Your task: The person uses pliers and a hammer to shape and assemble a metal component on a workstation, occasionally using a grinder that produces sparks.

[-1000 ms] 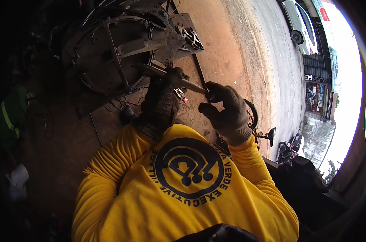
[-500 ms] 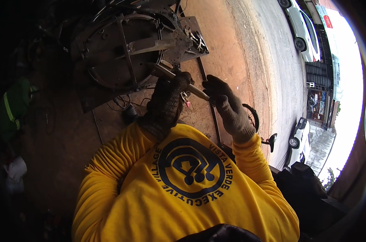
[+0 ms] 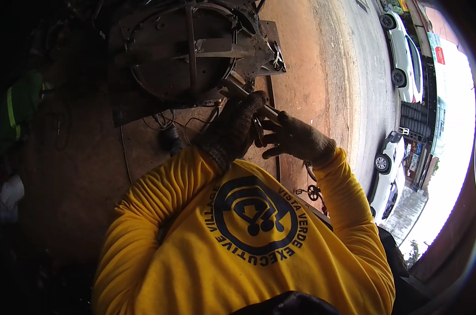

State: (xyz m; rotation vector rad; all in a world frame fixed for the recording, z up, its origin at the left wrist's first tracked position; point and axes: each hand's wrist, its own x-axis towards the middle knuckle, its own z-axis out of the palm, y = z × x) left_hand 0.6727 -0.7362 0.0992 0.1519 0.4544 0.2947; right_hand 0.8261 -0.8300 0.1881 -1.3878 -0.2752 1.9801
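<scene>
My left hand [image 3: 238, 123], in a dark, worn knit glove, is closed round a metal bar [image 3: 270, 112]. The bar's broader, block-like end points toward the steel frame and its narrow end toward my other hand. A small shiny metal piece [image 3: 258, 128] shows under the left fingers; its kind is unclear. My right hand [image 3: 301, 139], in a brown knit glove, has its fingers spread below the bar, with the thumb at the bar's narrow end. Just beyond both hands is a dark round steel frame [image 3: 191, 50] with crossbars, lying on a dark metal plate [image 3: 127, 113].
Shiny tools [image 3: 276, 58] lie at the plate's right corner. A dark coil of cable [image 3: 170, 139] rests on the brown ground below it. A person in a green garment [image 3: 25, 105] is at the far left. Parked white cars [image 3: 405, 58] line the road at right.
My right hand has turned and come closer to the left, its fingers now pointing left beneath the bar. The left hand keeps its hold. The whole view has shifted a little.
</scene>
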